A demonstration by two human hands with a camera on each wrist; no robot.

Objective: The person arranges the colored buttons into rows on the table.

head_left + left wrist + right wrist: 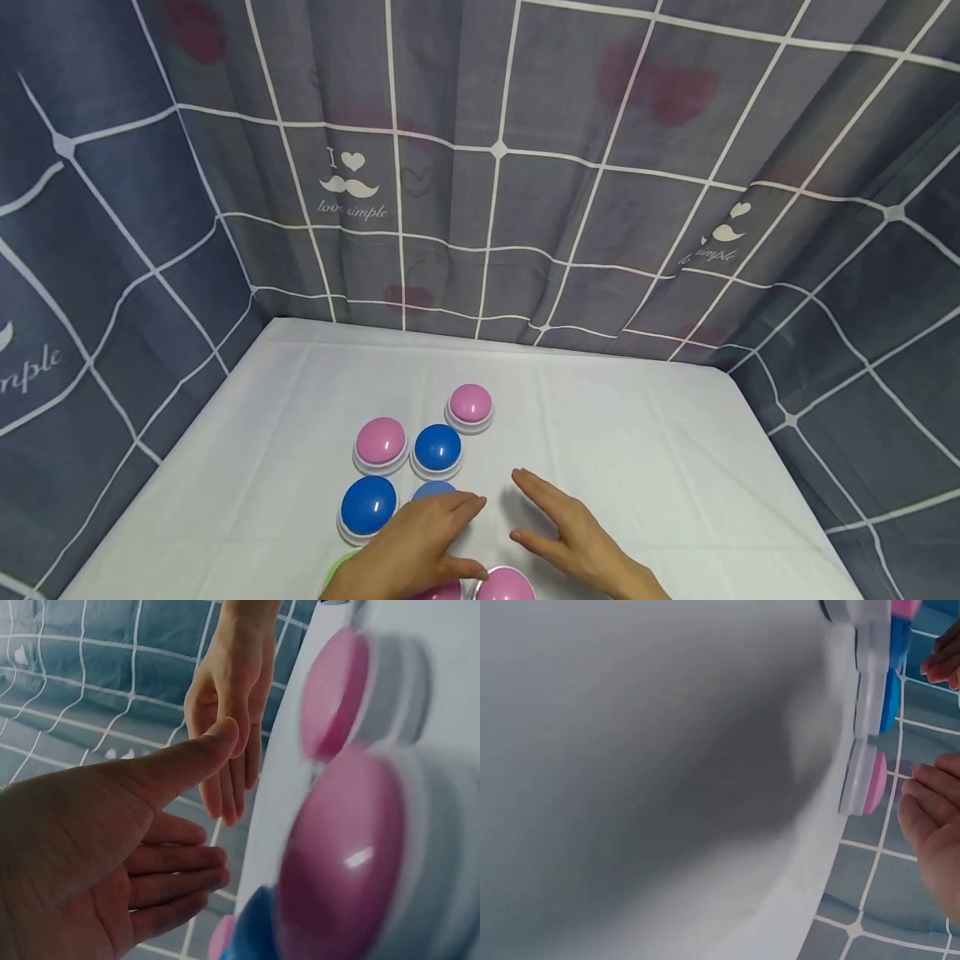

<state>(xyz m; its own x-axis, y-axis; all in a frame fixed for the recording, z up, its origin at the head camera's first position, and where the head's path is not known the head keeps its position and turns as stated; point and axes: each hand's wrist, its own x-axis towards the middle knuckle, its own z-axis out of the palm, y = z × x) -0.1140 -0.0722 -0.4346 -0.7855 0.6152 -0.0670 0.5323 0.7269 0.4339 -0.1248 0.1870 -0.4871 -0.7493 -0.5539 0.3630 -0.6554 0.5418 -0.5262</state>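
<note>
Green button (334, 571), mostly hidden | blue button (368, 505), pink button (380, 440) upright on white cloth (675, 467) | left hand (416, 537) spread near them, gripping none | far pink button (470, 403), upright | right hand (581, 537) spread, gripping nothing | buttons stand laid out; what's left, cannot tell

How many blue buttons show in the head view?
3: farthest blue button, leftmost one, and a paler one partly behind the left hand. More may be hidden there.
</note>
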